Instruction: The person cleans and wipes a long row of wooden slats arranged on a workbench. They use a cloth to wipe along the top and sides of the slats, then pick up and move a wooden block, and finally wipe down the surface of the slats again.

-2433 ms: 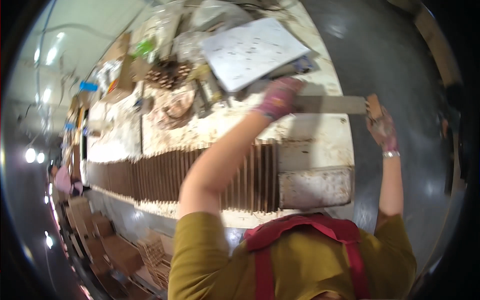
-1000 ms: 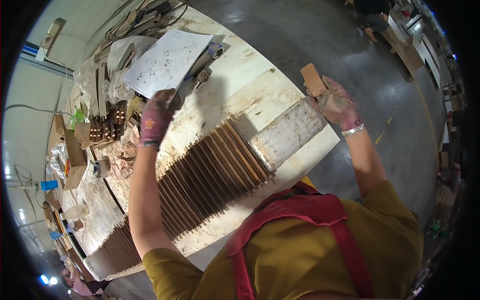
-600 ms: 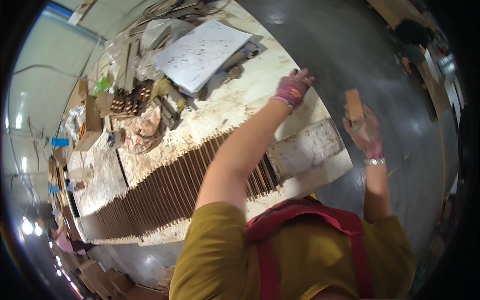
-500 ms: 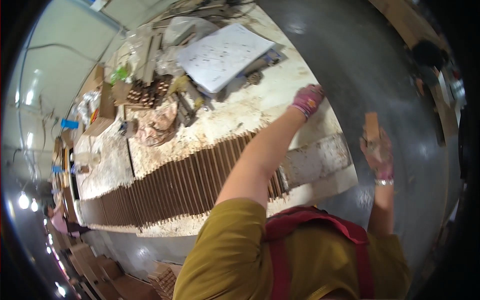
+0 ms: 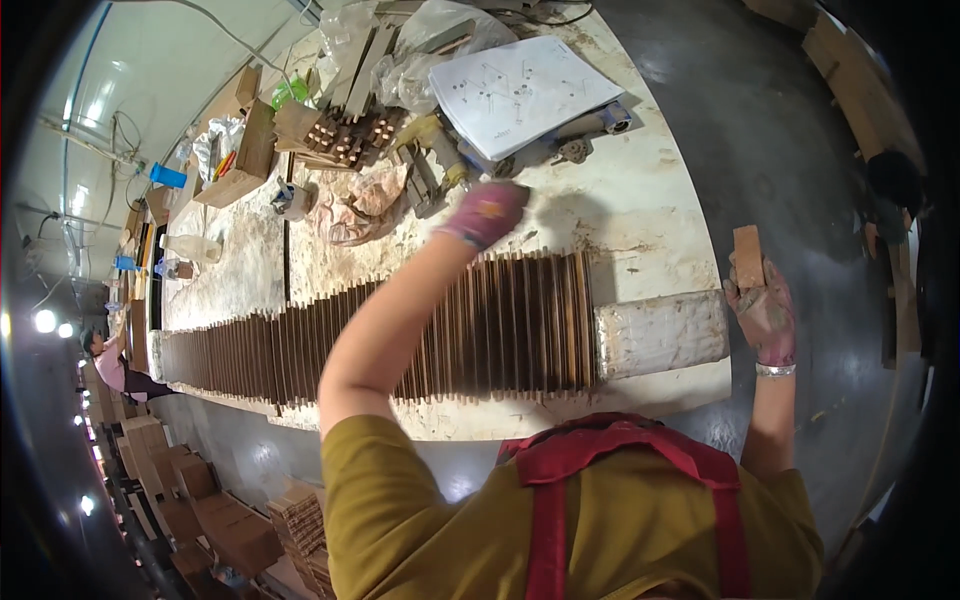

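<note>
My right hand (image 5: 765, 318), in a stained pink glove, grips a small rectangular orange-brown block (image 5: 747, 257) past the table's right edge. The block points up from the fingers. My left hand (image 5: 487, 214), also in a pink glove, hovers over the table just beyond a long row of narrow brown wooden strips (image 5: 520, 330). Motion smears it and its fingers curl out of sight, so what it holds, if anything, cannot be made out. The strips lie side by side, and my left forearm covers part of them. A whitish wrapped slab (image 5: 662, 335) lies at the row's right end.
Beyond the strips are a yellow-green power tool (image 5: 432, 140), a crumpled cloth (image 5: 352, 205), printed sheets (image 5: 520, 90) and a pile of wooden sticks (image 5: 345, 138). An open cardboard box (image 5: 240, 160) stands at the far left. Stacked cartons (image 5: 225, 515) and another person (image 5: 115, 365) are at left.
My left hand has swung left from the table's right edge to above the middle of the table. My right hand keeps the block in nearly the same place. The view has shifted slightly.
</note>
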Demonstrator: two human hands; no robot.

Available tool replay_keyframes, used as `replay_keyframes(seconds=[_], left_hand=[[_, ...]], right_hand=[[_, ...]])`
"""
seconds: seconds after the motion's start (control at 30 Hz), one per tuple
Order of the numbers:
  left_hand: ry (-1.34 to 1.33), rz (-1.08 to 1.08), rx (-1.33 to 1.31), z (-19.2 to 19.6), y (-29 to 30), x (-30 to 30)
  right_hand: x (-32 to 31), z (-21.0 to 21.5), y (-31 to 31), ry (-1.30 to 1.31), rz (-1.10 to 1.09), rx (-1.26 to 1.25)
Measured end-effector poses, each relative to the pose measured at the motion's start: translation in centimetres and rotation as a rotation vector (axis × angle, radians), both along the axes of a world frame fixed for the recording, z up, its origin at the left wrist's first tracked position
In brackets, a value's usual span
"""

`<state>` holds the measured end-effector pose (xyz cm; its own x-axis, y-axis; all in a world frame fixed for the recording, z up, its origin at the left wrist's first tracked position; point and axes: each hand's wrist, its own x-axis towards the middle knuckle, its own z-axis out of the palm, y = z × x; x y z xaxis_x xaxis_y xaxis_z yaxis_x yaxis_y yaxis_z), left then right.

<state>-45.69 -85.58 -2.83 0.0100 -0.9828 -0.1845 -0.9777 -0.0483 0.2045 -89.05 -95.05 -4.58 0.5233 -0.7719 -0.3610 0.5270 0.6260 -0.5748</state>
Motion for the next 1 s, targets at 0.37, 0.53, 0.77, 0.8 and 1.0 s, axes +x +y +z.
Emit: replay_keyframes(seconds=[0.37, 0.53, 0.77, 0.8, 1.0], left_hand=[[-0.062, 0.350, 0.025, -0.3, 1.5, 13.9], [-0.134, 0.512, -0.138, -0.2, 0.8, 18.5], [-0.116, 0.360, -0.544, 0.9, 5.4, 26.5], [0.005, 0.274, -0.660, 2.1, 6.1, 25.7], [0.287, 0.416, -0.699, 5.3, 16.2, 17.3]], right_hand=[[3.5, -1.1, 1.3, 0.017, 0.112, 0.026], [4.6, -0.1, 3.4, 0.078, 0.157, -0.061], [6.5, -0.1, 6.3, 0.155, 0.145, -0.087], [6.5, -0.1, 6.5, 0.135, 0.170, -0.114], [9.0, 1.2, 8.4, 0.102, 0.214, -0.118]])
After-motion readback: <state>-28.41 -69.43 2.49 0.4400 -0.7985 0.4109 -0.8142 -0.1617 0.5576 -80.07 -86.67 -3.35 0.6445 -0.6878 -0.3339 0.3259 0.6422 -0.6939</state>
